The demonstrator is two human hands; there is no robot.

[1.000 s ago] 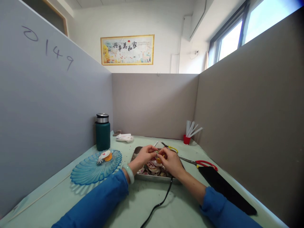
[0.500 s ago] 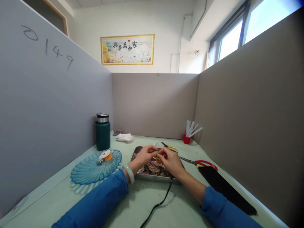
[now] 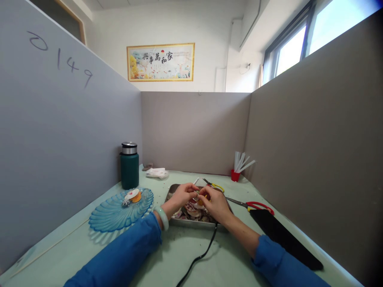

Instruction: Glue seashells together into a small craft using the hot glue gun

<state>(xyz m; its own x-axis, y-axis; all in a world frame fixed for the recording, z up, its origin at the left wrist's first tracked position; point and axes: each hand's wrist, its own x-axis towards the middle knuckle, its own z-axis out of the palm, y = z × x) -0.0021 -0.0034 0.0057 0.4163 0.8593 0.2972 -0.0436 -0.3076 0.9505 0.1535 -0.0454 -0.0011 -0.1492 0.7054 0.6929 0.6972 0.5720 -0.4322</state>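
The left hand (image 3: 183,195) and the right hand (image 3: 216,204) meet fingertip to fingertip above the middle of the metal tray (image 3: 191,224). Both are pinched together on a small orange piece (image 3: 200,201), which sits between them just over the shells (image 3: 193,210) lying in the tray. Compared with a second ago almost nothing moves. The wrists stay where they were, the right fingertips creep a little toward the left ones, and less of the orange piece shows between them. So the fine finger work on that piece is at the same stage, with nothing set down and nothing new picked up.

A pale green bangle (image 3: 162,217) rings the left wrist. A black cable (image 3: 197,258) runs out from under the right wrist toward the near table edge, and its far end is hidden by the hand. Just beyond the tray lie yellow-handled snips (image 3: 216,185), and to its right red-handled scissors (image 3: 256,206) beside a black pouch (image 3: 284,238). Left of the tray a blue glass plate (image 3: 113,217) carries a few small bits, with a dark green flask (image 3: 129,166) behind it. A red cup of white sticks (image 3: 235,175) stands near the back wall
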